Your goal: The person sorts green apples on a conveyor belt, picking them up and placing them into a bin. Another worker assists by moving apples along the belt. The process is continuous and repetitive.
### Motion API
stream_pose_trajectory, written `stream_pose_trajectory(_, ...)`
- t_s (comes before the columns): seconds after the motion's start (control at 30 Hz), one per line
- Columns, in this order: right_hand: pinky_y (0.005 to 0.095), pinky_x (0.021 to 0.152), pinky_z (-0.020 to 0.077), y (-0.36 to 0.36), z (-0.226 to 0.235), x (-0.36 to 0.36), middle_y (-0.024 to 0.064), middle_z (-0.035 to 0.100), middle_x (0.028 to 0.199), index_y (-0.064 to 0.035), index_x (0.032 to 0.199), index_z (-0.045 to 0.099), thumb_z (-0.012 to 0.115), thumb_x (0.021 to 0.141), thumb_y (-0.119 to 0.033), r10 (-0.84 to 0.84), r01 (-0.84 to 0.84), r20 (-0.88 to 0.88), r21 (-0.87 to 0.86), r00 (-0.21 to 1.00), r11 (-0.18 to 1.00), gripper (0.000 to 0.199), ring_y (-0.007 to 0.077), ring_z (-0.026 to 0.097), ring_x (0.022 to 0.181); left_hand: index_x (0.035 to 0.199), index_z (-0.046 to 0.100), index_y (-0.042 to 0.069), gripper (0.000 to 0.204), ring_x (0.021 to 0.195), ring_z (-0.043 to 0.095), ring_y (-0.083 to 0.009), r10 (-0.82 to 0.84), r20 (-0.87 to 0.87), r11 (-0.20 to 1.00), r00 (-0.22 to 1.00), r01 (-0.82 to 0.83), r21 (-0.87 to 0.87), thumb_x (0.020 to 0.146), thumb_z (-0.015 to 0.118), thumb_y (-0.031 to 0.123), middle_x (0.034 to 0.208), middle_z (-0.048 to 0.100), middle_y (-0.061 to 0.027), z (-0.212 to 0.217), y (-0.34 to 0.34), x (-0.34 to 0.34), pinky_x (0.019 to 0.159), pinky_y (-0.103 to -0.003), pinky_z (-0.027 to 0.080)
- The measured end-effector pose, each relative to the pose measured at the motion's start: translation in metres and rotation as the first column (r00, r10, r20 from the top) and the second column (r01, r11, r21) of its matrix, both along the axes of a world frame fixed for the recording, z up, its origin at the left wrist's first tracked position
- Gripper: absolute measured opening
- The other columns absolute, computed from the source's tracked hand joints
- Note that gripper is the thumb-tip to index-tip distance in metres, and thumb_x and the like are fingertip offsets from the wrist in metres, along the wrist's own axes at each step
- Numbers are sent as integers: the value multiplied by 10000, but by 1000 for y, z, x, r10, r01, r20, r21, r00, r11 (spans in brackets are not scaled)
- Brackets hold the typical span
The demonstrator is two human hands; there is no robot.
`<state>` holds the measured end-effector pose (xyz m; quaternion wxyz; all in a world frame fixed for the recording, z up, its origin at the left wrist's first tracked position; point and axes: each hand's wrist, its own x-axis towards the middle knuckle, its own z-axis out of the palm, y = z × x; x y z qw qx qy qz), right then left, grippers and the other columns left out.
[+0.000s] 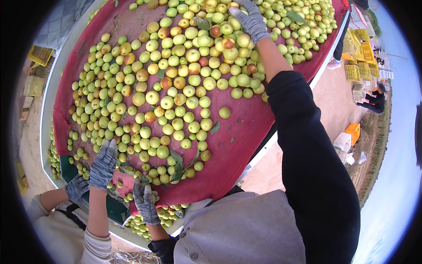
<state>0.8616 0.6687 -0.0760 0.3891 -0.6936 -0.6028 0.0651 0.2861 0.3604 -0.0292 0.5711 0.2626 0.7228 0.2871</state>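
Observation:
Green and red-blushed jujubes (189, 79) cover a sloping table lined with dark red cloth (246, 132). My right hand (251, 22), in a grey striped glove, reaches to the far side of the pile. Its fingers are stretched out over the fruit, and the upper edge of the picture cuts off part of the hand. Low at the table's near edge is my left hand (146, 204), gloved alike, fingers pointing up and a little apart beside several jujubes. Leaves (177, 163) lie among the fruit just beyond it. I make out nothing held in either hand.
At my left a co-worker's gloved hands (103, 165) reach onto the table near a dark green chute (116, 210). More jujubes (140, 228) lie below the near edge. Yellow crates (360, 53), an orange crate (352, 132) and a person (376, 99) are off to the right.

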Motion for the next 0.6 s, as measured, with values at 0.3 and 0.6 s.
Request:
stream_pose_trajectory(0.3, 429, 1091, 367, -44, 27, -230, 103, 421, 1466, -238, 1366, 518, 600, 813, -638, 410, -424, -113, -310, 905, 851, 687, 286, 429, 1330, 1466, 377, 117, 576, 634, 570, -62, -136, 49, 989, 989, 133, 60, 930, 577, 47, 1206, 588, -108, -5, 5, 8, 513, -191, 507)
stream_pose_trajectory(0.6, 402, 885, 511, -170, 95, -7, 109, 667, 1098, -201, 1137, 684, 609, 886, -199, 129, 243, 489, -624, 863, 743, 262, 302, 641, 1004, 1461, 387, 113, 565, 637, 536, -48, -143, 42, 983, 989, 137, 124, 932, 573, 41, 1117, 580, -61, -8, 0, 16, 527, -178, 482)
